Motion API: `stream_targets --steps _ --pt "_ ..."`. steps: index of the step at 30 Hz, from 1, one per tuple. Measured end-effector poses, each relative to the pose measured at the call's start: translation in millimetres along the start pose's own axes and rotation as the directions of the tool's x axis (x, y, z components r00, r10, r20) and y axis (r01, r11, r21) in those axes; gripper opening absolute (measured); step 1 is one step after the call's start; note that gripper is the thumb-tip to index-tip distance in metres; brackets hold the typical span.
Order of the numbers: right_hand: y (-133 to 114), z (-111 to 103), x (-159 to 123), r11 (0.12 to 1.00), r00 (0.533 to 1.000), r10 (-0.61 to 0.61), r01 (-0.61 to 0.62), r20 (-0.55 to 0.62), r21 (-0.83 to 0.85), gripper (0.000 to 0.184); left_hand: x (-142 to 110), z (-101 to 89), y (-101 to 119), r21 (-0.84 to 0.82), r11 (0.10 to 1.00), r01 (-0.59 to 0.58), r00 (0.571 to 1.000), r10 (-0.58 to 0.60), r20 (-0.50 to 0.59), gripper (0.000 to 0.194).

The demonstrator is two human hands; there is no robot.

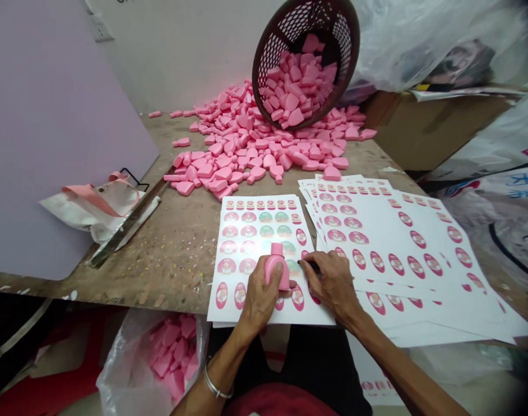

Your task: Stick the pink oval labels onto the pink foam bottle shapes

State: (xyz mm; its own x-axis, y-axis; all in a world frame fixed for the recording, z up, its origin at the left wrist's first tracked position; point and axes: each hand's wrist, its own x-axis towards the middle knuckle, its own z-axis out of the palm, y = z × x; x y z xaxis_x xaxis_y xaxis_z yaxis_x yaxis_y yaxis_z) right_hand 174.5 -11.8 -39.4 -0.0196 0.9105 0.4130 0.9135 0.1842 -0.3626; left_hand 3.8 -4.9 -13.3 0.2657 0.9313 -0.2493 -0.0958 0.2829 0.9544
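Observation:
My left hand [264,292] is closed around a small pink plastic bottle [277,271], which stands neck away from me above a sheet of stickers [264,222]. Oval and arched labels in pink and green, plus a row of small ones at the top, cover that sheet. At its right edge my right hand [328,283] is closed in a pinch over the labels. A thin dark tool [315,267] shows partly between its fingers; its kind is hidden. More sticker sheets [376,228] lie fanned out to the right, with several labels gone from the upper ones.
Many pink bottles [242,144] are heaped at the back, spilling from a tipped brown basket [257,69]. Below the table's left front hangs a plastic bag [125,358] of pink bottles. A metal strip [129,231] lies left; a cardboard box [441,124] stands right.

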Motion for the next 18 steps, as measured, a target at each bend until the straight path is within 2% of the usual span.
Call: stream_targets --steps 5,7,9,12,14,18 --pt "-3 -1 2 1.000 0.999 0.008 -0.008 -0.042 0.016 0.014 0 1.2 0 -0.021 1.000 0.003 1.000 -0.003 0.000 0.040" --pt "-6 -5 4 0.997 0.998 0.026 -0.022 -0.062 0.070 0.015 0 1.9 1 -0.042 0.999 0.013 1.000 -0.014 -0.019 0.042" --pt "-9 -13 6 0.977 0.993 0.108 -0.097 -0.046 0.187 0.018 0 2.3 2 -0.069 0.997 0.019 0.999 -0.022 -0.038 0.043" --pt "-13 -30 11 0.844 0.944 0.325 -0.315 0.053 0.433 0.023 0 2.1 2 -0.090 0.996 0.008 0.997 -0.014 -0.073 0.044" --pt "-18 -40 14 0.747 0.904 0.417 -0.403 0.101 0.529 0.026 -2 2.3 3 -0.156 0.987 0.028 0.996 -0.040 -0.080 0.047" --pt "-33 -48 19 0.701 0.903 0.379 -0.423 0.202 0.575 0.032 -6 3.9 11 -0.397 0.914 0.080 0.994 -0.104 -0.038 0.060"
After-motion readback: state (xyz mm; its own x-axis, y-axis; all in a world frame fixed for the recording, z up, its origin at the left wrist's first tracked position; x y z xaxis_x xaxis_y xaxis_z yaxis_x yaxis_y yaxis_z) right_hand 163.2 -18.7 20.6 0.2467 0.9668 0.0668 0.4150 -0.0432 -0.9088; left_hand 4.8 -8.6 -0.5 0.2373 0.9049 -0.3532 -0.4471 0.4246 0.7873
